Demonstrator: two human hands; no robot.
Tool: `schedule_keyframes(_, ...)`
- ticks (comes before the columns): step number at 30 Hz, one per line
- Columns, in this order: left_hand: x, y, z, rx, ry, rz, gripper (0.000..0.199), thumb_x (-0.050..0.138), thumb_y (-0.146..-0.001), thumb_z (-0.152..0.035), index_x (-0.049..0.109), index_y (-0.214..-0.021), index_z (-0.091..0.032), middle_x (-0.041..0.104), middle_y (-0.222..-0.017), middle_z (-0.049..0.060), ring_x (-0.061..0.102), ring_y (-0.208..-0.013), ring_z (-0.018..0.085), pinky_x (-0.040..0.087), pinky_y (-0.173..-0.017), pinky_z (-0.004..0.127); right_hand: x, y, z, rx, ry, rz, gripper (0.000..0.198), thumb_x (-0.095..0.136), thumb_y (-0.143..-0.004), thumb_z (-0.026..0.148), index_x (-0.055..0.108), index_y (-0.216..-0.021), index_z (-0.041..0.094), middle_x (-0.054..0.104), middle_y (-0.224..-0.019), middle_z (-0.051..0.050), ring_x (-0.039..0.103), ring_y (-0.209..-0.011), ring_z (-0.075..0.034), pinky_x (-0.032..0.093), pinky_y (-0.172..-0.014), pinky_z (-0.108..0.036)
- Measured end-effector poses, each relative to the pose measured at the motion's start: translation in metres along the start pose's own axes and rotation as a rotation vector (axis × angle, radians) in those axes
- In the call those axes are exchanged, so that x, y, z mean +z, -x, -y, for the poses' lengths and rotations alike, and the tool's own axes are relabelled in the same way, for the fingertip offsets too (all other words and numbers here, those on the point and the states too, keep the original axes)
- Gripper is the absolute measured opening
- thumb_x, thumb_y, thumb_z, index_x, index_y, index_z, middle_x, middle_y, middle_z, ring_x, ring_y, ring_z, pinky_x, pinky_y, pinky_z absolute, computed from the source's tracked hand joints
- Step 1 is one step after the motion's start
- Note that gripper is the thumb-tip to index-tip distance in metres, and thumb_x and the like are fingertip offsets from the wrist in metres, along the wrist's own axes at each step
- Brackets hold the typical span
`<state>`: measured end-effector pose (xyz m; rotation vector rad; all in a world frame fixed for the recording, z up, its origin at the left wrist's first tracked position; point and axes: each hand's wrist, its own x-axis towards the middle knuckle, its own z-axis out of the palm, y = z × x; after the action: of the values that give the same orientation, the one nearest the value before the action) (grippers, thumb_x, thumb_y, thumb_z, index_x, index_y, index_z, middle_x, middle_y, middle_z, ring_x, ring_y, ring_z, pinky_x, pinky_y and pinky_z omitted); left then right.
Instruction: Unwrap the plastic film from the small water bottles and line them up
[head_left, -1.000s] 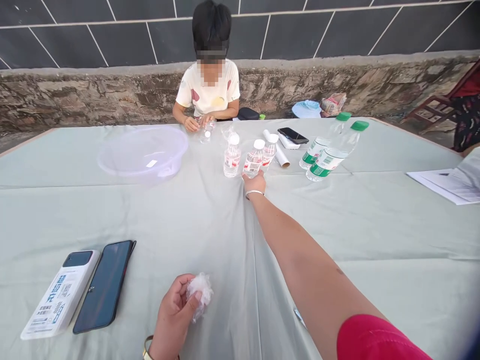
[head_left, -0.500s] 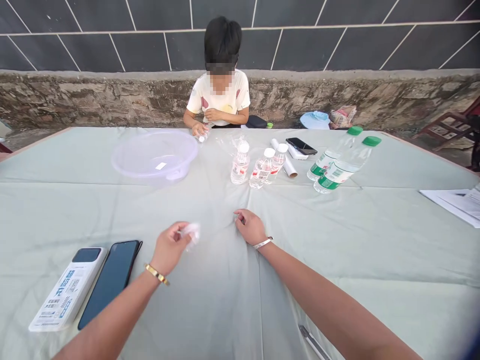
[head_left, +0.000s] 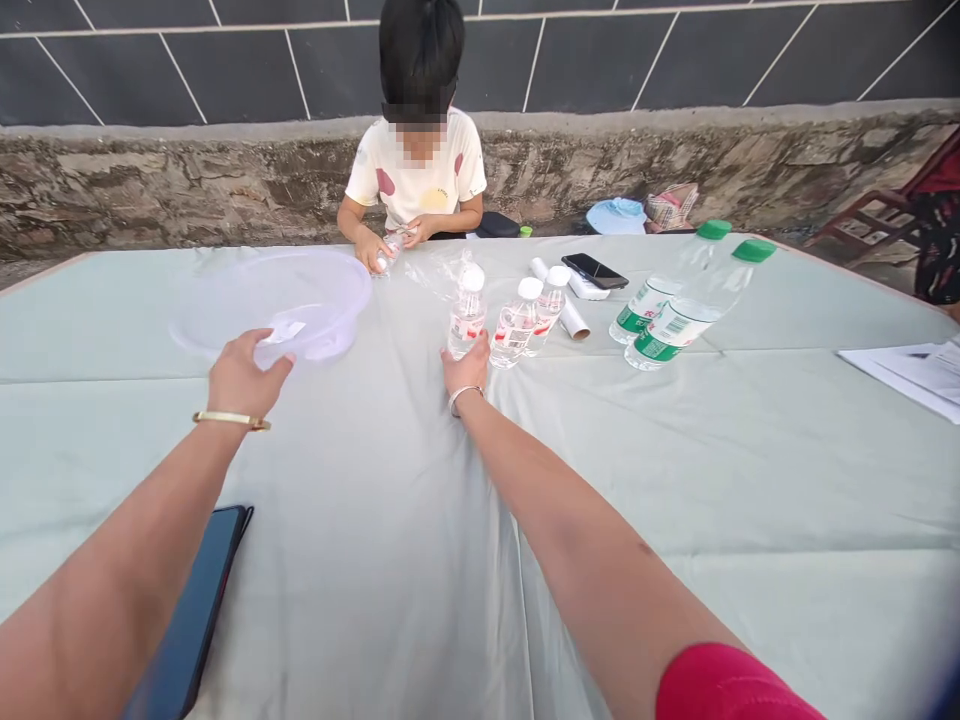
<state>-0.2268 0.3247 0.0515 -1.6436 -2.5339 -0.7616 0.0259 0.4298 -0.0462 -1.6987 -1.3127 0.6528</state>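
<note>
My left hand [head_left: 244,375] reaches over the near rim of a translucent purple basin [head_left: 349,285], thumb and fingers apart, with nothing visible gripped. Close to its fingertips is a white patch [head_left: 289,330] in the basin; whether it is a label or something loose is hard to tell. My right hand [head_left: 466,370] is wrapped around the lower part of a small clear water bottle [head_left: 470,305] with a white cap, upright on the table. Just to its right stand two similar small bottles, one nearer [head_left: 516,325] and one behind [head_left: 551,305].
Across the table a person [head_left: 420,180] handles a small clear bottle [head_left: 388,250]. Two large green-capped bottles [head_left: 671,325] stand right, near a cardboard tube [head_left: 574,320] and a black phone [head_left: 595,270]. Another phone [head_left: 202,600] lies under my left forearm; papers [head_left: 911,375] are far right.
My left hand has moved forward and left to the basin; the crumpled clear piece no longer shows in it. My right hand has reached forward and taken hold of a small bottle.
</note>
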Motion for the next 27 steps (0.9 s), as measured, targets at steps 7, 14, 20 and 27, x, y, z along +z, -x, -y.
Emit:
schedule_keyframes(7, -0.030, 0.138, 0.026, -0.057, 0.313, 0.216, 0.036, 0.054, -0.075, -0.048, 0.062, -0.104, -0.029, 0.058, -0.128, 0.003, 0.052, -0.118, 0.028, 0.047, -0.091, 0.039, -0.013, -0.001, 0.001, 0.076, -0.117, 0.079, 0.064, 0.054, -0.080, 0.037, 0.031, -0.131, 0.006, 0.048, -0.130, -0.013, 0.049, -0.113, -0.015, 0.032, -0.090, -0.021)
schedule_keyframes(14, -0.029, 0.232, 0.038, -0.197, 0.601, 0.423, 0.039, 0.056, -0.072, -0.053, 0.065, -0.098, -0.025, 0.068, -0.109, 0.005, 0.056, -0.114, 0.027, 0.042, -0.100, 0.040, -0.089, 0.113, -0.015, 0.338, -0.389, 0.582, 0.030, 0.051, -0.086, 0.042, 0.055, -0.095, 0.014, 0.057, -0.064, 0.000, 0.037, -0.042, -0.007, 0.025, -0.039, -0.019)
schedule_keyframes(20, -0.027, 0.301, 0.017, -0.411, 0.980, 0.702, 0.049, 0.062, -0.068, -0.059, 0.065, -0.095, -0.019, 0.070, -0.099, 0.010, 0.064, -0.096, 0.025, 0.050, -0.085, 0.037, -0.151, 0.230, -0.022, 0.817, -0.870, 0.968, 0.030, 0.046, -0.085, 0.048, 0.056, -0.089, 0.021, 0.057, -0.061, 0.002, 0.037, -0.037, -0.005, 0.025, -0.034, -0.015)
schedule_keyframes(27, -0.022, 0.346, -0.033, -0.722, 1.450, 0.884, 0.053, 0.066, -0.064, -0.063, 0.060, -0.089, -0.016, 0.065, -0.072, 0.003, 0.061, -0.061, 0.015, 0.049, -0.059, 0.029, -0.179, 0.328, -0.039, 0.902, -0.893, 1.128, 0.056, 0.031, -0.087, 0.064, 0.063, -0.096, 0.018, 0.067, -0.079, -0.007, 0.058, -0.051, -0.010, 0.043, -0.043, -0.018)
